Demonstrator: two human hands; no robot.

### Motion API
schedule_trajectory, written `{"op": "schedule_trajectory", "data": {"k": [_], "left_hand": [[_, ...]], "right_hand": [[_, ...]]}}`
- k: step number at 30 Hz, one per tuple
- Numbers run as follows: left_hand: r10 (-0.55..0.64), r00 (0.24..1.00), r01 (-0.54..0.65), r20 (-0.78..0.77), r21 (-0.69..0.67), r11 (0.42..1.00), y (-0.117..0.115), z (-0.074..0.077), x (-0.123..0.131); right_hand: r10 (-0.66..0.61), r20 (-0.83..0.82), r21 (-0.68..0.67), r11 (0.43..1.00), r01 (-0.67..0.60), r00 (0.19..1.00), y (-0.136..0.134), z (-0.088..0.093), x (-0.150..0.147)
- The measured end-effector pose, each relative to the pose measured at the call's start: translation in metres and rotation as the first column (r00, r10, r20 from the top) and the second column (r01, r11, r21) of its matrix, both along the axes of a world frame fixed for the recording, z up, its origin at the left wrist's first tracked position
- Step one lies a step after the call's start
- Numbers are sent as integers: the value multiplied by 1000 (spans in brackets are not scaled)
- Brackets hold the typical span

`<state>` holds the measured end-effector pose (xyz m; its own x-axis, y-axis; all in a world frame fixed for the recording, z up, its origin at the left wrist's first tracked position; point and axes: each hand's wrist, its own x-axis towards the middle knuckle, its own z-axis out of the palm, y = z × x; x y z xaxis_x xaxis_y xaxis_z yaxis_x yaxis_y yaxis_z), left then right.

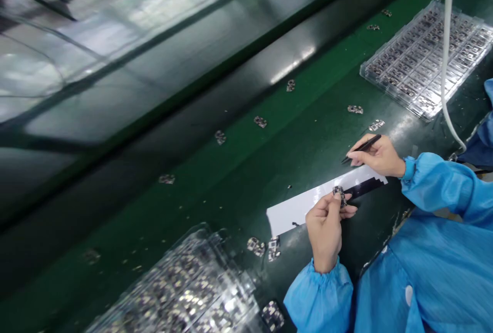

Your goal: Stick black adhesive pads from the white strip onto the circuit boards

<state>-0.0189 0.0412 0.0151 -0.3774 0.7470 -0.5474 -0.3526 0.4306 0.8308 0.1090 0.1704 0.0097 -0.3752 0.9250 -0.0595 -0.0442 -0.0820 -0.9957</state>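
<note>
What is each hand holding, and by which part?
The left hand pinches a small circuit board at one side; the right hand holds a slim black tool near its pointed end.

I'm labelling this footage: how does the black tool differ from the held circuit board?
The black tool is long and slim; the circuit board is shorter and broader. The tool looks plain dark, the board mottled with bright patches. The tool is in the right hand, the board in the left hand. Both are finger-held.
</note>
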Motion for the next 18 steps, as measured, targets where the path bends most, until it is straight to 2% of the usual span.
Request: {"op": "schedule_trajectory", "data": {"k": [2,4,6,9,12,14,16,18], "left_hand": [[9,999,-8,-39,37,999,11,12,-14],[71,985,-63,-154,56,996,29,20,-42],[176,938,-169,-299,49,984,48,24,-87],[322,830,-354,-456,15,935,64,25,-169],[401,718,-515,-569,-46,856,58,29,-245],[408,654,-589,-637,-91,803,48,35,-283],[383,613,-625,-692,-128,770,40,39,-311],[341,597,-627,-726,-157,763,38,38,-329]], "right_hand": [[-18,22,-21,1000,18,1000,5,-3,1],[-41,46,-30,999,43,998,8,-7,2],[-40,73,-30,999,42,997,10,-11,3],[-29,110,-17,999,31,993,10,-13,4],[-15,133,8,1000,14,991,8,-13,5],[-1,138,20,1000,-1,990,7,-14,6],[17,154,28,999,-22,988,6,-15,6],[26,178,36,999,-33,984,5,-17,7]]}}
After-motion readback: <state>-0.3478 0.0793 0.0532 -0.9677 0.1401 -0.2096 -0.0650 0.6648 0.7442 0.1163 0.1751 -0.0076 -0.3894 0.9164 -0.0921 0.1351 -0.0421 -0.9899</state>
